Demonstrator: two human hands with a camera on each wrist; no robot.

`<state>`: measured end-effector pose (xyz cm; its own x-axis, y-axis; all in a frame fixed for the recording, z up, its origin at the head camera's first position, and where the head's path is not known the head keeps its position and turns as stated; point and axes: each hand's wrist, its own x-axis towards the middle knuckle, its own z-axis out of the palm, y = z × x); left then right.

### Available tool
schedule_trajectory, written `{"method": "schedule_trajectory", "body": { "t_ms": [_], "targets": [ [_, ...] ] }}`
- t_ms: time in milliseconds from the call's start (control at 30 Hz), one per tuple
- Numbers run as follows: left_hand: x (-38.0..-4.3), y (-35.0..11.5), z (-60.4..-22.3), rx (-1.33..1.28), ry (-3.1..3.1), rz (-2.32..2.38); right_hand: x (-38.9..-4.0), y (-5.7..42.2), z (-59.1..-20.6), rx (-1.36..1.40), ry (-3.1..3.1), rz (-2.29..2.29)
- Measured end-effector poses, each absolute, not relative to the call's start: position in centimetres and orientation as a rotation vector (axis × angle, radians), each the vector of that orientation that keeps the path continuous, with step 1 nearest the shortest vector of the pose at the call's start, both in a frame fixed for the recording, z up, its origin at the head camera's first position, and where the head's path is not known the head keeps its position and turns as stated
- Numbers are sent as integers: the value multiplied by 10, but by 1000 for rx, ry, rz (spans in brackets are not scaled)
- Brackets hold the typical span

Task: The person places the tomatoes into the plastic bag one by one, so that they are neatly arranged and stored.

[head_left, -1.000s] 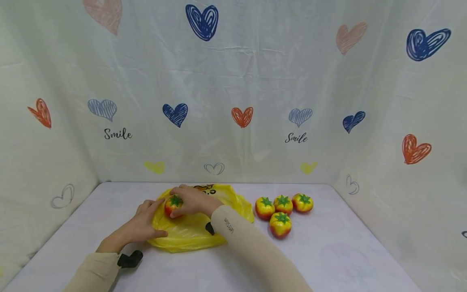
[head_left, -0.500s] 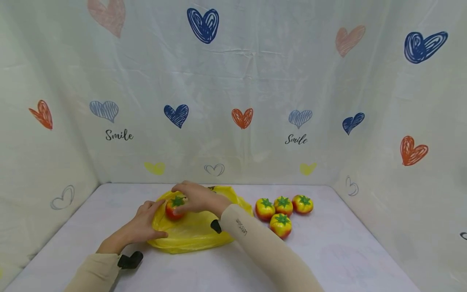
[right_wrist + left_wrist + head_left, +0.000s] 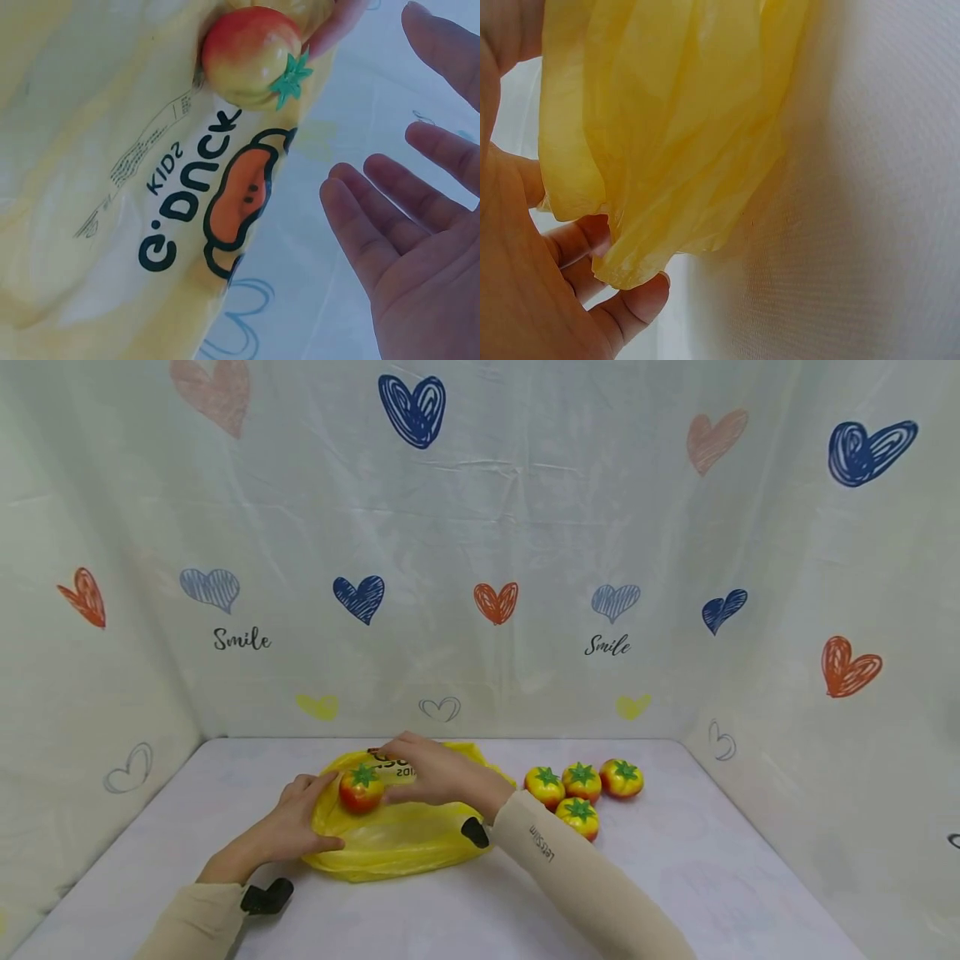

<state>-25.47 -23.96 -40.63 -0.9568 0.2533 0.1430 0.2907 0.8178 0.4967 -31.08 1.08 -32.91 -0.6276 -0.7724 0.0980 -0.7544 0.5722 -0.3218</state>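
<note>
A red-and-yellow toy tomato [image 3: 361,789] with a green star-shaped top sits on a yellow plastic bag [image 3: 397,843], towards its left side. My right hand [image 3: 442,774] is spread just right of the tomato, over the bag. In the right wrist view, that hand [image 3: 420,240] is apart from the tomato [image 3: 251,56] with nothing in its fingers. My left hand [image 3: 288,822] rests at the bag's left edge, thumb and fingers apart. In the left wrist view, its fingers [image 3: 634,304] touch the bag's crumpled end [image 3: 675,150].
Several more toy tomatoes [image 3: 579,779] stand grouped on the white table [image 3: 712,860], right of the bag, partly behind the right sleeve. A white curtain [image 3: 540,527] printed with hearts surrounds the table at the back and sides. Black wrist cameras [image 3: 267,896] hang under the forearms.
My right hand has let go of the tomato and drawn away to the right, leaving it on the bag. The bag's printing shows more. My left hand has stayed in place.
</note>
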Motion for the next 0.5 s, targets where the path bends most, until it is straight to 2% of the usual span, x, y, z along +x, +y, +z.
{"method": "schedule_trajectory", "body": {
  "t_ms": [500],
  "targets": [
    [-254, -240, -408, -444, -2910, -809, -302, 65, -332, -1344, 2822, -558]
  ]
}}
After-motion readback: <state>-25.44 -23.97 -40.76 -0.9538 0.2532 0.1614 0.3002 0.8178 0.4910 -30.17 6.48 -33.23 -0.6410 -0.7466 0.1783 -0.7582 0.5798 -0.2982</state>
